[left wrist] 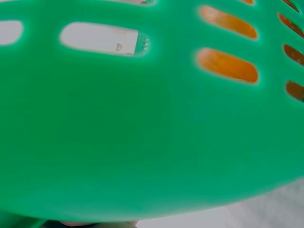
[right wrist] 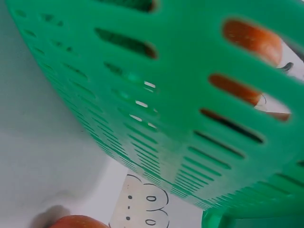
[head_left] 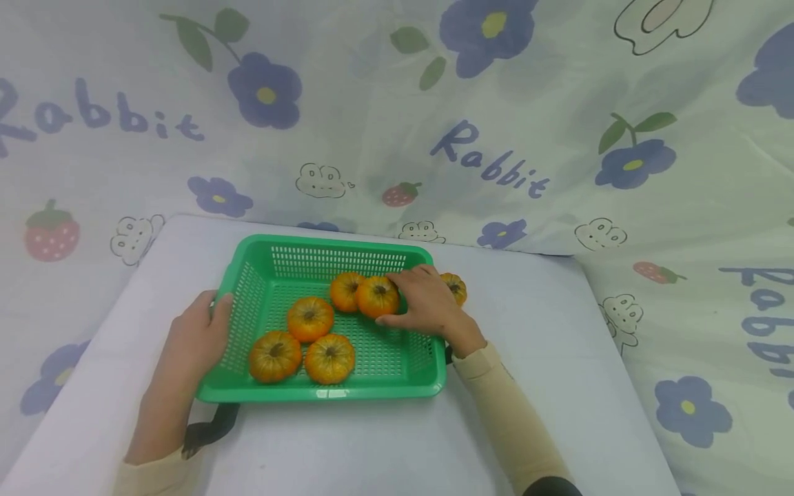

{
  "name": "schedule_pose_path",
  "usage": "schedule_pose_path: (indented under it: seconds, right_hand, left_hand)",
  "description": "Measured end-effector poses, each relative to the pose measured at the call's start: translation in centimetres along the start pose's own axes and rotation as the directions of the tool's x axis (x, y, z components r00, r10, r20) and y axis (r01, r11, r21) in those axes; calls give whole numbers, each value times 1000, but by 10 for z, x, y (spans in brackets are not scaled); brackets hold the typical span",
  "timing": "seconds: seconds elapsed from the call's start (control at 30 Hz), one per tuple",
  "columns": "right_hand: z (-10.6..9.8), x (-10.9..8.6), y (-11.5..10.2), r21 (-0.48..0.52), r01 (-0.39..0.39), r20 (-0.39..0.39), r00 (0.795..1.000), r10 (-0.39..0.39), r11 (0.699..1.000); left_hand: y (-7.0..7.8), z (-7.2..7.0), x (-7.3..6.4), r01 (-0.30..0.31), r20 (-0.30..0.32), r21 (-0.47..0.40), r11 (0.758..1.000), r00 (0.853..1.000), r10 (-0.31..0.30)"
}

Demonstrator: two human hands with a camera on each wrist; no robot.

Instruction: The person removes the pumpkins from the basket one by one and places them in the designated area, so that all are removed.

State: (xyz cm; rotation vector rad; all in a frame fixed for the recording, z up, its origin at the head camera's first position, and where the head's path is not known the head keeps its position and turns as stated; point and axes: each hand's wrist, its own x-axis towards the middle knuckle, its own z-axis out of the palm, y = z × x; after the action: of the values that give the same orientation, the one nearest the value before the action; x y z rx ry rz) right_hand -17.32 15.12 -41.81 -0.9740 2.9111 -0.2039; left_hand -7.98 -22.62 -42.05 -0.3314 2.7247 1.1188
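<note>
A green plastic basket [head_left: 335, 394] with slotted sides stands on the white table, and its wall [left wrist: 118, 128] fills the left wrist view. At its left rim, my left hand [head_left: 197, 334] grips the edge, thumb on top. My right hand [head_left: 428, 300] reaches over the right side and holds a small orange pumpkin [head_left: 378, 297] between thumb and fingers. Touching that one is another pumpkin [head_left: 346, 292]. Toward the front left lie three more, including a pumpkin [head_left: 310, 319] behind the other two. The right wrist view shows mostly the basket's slotted wall [right wrist: 180, 118].
Outside the basket, past its right side, sits one more pumpkin [head_left: 455, 288], partly hidden by my right hand. A patterned cloth [head_left: 347, 124] with flowers and rabbits hangs behind the table [head_left: 533, 331]. White tabletop extends to the right and front.
</note>
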Motion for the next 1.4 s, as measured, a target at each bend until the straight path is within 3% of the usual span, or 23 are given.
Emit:
schedule_pose_path:
  seconds: [0.4,0.9,1.1,1.4]
  right_hand:
    - [3,-2,2,55,-12,-62,998,15,998]
    - [5,-3,0,94,-71,-52,996,76,993]
    - [5,-5,0,175,-99,-72,991,113,980]
    - [7,-9,2,270,-84,-151,980,128,959]
  left_hand:
    - [1,1,-1,2,-6,0,1000,1000,-2]
    - [-1,1,0,9,4,-5,1000,1000,-9]
    - [0,0,-2,16,17,-9,1000,1000,-16]
    - [0,1,-1,15,19,-7,1000,1000,-15]
